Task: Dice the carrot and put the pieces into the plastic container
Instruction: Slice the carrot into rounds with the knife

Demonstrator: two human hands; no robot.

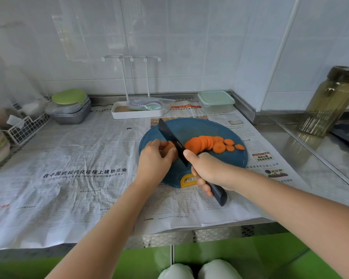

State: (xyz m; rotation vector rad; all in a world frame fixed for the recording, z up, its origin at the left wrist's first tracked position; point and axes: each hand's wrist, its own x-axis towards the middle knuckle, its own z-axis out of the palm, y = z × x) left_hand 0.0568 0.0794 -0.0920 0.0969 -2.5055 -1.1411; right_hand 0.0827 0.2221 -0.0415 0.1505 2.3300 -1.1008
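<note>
Hands [155,158] [209,171] grip carrot [169,146] and knife [169,134]; lidded plastic container [216,100] stands behind board [191,126]

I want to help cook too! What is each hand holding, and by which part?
The right hand holds the knife by its dark handle. The left hand holds the uncut carrot stub, fingers curled round it.

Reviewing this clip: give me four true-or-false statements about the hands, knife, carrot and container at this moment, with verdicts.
1. The right hand grips the knife. True.
2. The carrot slices lie left of the blade. False: they lie right of it, on the cutting board.
3. The plastic container has its lid on. True.
4. The left hand is empty. False: it holds the carrot end against the blade.
</note>
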